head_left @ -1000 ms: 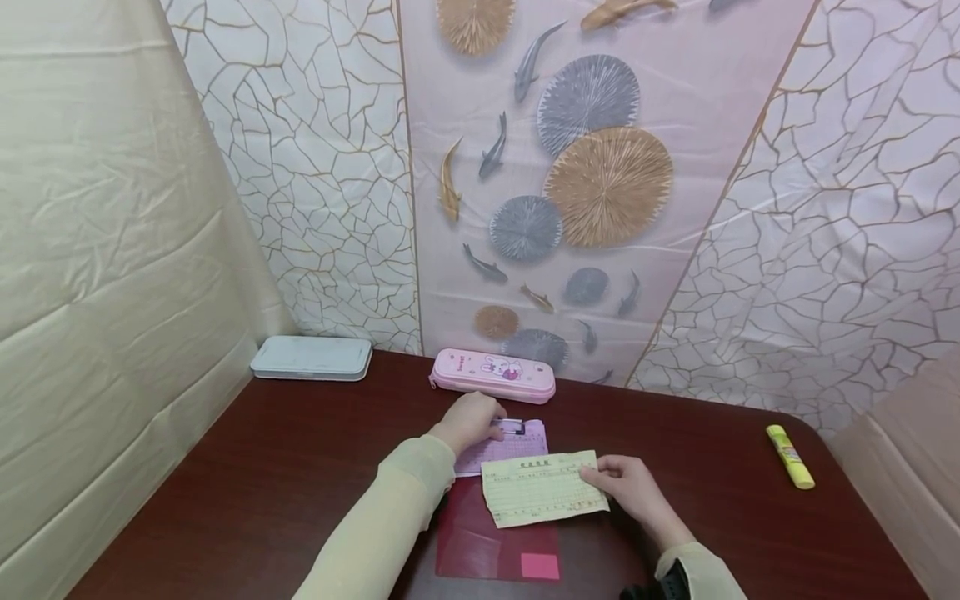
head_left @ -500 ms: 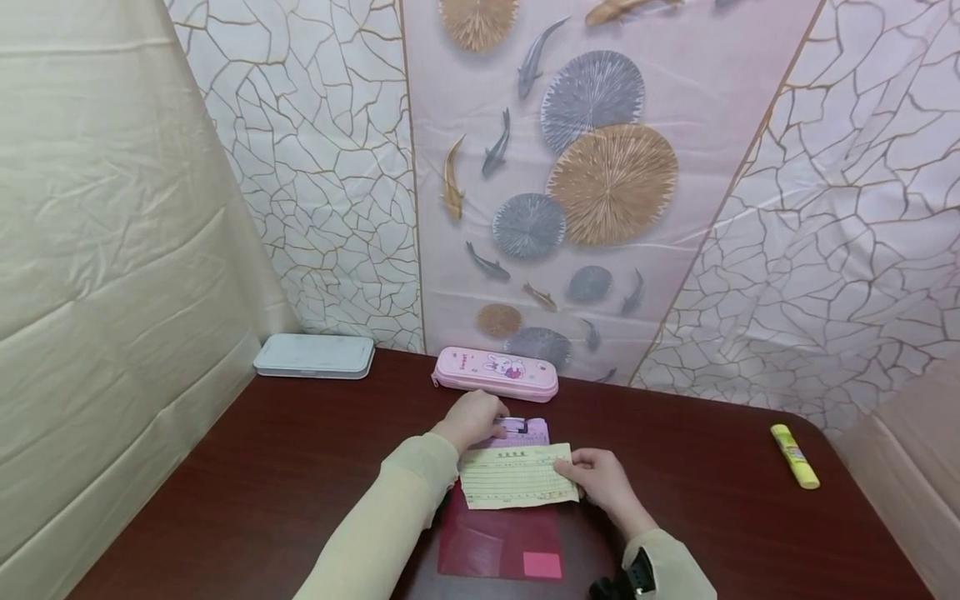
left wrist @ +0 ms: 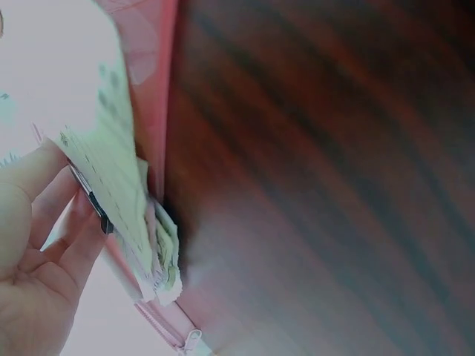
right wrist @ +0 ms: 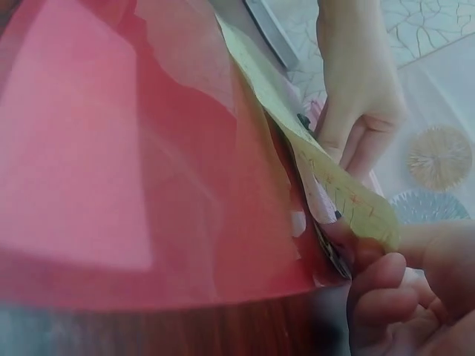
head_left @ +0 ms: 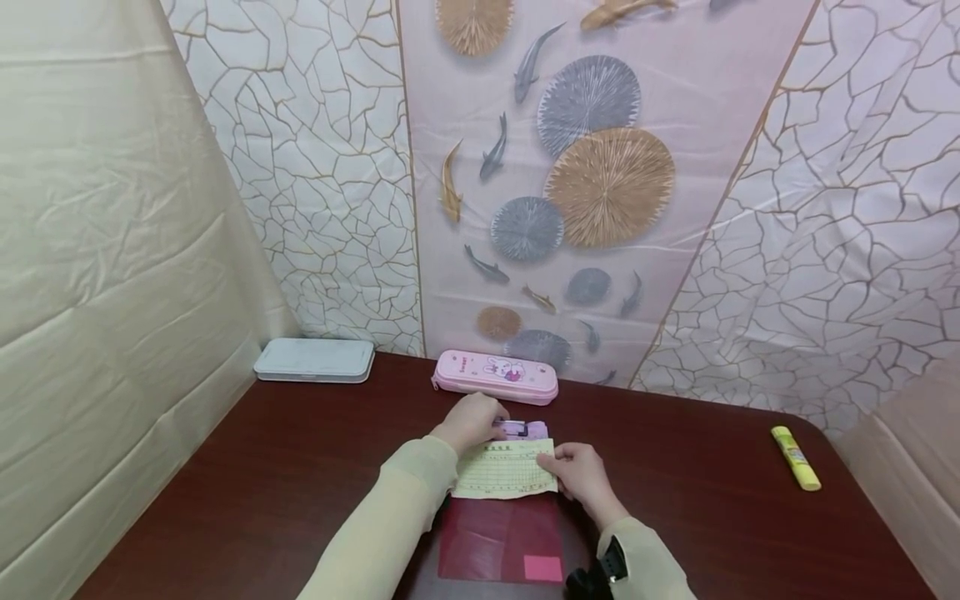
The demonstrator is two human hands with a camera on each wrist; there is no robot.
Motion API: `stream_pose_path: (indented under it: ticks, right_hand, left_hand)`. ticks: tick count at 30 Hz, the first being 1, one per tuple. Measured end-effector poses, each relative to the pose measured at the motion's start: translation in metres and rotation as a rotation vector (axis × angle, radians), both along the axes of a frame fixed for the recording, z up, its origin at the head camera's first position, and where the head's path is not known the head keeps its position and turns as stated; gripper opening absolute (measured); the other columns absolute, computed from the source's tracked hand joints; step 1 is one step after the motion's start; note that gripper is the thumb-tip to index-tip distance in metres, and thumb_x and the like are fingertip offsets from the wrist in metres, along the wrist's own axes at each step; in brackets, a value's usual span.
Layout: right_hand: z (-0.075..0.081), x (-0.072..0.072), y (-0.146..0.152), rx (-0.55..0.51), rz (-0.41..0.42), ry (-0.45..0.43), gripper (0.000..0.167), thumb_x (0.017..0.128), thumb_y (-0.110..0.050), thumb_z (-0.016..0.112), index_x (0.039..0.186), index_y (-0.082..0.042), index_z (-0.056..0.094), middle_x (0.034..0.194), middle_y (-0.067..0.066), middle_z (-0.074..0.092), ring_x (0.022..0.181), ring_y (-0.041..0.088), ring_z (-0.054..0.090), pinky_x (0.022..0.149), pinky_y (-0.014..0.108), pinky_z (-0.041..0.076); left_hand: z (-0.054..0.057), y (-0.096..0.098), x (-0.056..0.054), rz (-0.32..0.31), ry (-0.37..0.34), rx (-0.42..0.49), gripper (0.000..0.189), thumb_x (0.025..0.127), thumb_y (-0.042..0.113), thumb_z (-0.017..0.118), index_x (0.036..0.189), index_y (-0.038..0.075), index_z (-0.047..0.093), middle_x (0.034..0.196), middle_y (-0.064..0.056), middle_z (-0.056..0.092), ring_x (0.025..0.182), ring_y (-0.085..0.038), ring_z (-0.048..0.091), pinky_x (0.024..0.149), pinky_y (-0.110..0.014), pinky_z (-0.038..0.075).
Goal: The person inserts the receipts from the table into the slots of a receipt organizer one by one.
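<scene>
A yellow printed slip lies over a stack of purple slips, whose top edge shows behind it. My right hand pinches the yellow slip at its right edge between thumb and fingers. At the top of the stack is a black binder clip, which my left hand grips. In the left wrist view, thumb and fingers sit around the black clip, with crumpled paper edges beside it. Under the slips lies a translucent red folder with a pink rectangle near its lower corner.
Right behind my left hand stands a pink pencil case with a rabbit print. A white flat case lies at the back left. On the right is a yellow glue stick. Curtains hang around the dark wooden table.
My right hand has carried the yellow slip left and slightly away from me, so it covers most of the purple slips. The left hand has kept its place at the clip.
</scene>
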State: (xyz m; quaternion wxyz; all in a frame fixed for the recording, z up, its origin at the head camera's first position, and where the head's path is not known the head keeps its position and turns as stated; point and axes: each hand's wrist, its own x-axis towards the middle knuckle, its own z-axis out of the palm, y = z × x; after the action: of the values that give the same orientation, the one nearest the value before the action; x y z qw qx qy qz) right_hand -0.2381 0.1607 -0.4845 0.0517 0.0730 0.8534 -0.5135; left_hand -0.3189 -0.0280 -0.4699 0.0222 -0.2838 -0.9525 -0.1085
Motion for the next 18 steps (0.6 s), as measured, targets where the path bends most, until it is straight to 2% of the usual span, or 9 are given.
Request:
stream_pose_path:
  ticks: [7,12,18]
  right_hand:
    - [-0.004,-0.005,-0.006,-0.023,-0.017,-0.011,0.019,0.084,-0.019,0.069,0.076,-0.003,0.062,0.049,-0.002,0.040,0.042,0.010,0.035,0.040,0.023,0.031]
    - [-0.008,-0.009,-0.007,-0.057,-0.044,-0.006,0.019,0.084,-0.020,0.070,0.079,-0.003,0.063,0.050,-0.004,0.038,0.043,0.010,0.033,0.042,0.024,0.028]
    - [-0.010,-0.012,-0.007,-0.053,-0.076,0.013,0.019,0.083,-0.020,0.071,0.081,-0.002,0.065,0.054,-0.003,0.043,0.046,0.010,0.036,0.043,0.024,0.030]
  left_hand:
    - [-0.001,-0.002,0.001,-0.015,0.006,0.002,0.021,0.083,0.026,0.073,0.101,0.016,0.075,0.097,0.007,0.072,0.097,-0.012,0.065,0.089,-0.025,0.048]
    - [-0.001,-0.002,0.000,-0.003,-0.017,-0.007,0.022,0.084,0.025,0.073,0.103,0.016,0.075,0.099,0.007,0.072,0.098,-0.011,0.064,0.090,-0.024,0.048]
    - [-0.001,-0.002,-0.002,0.007,-0.042,-0.005,0.022,0.085,0.024,0.072,0.105,0.016,0.074,0.100,0.007,0.072,0.100,-0.011,0.064,0.091,-0.024,0.047]
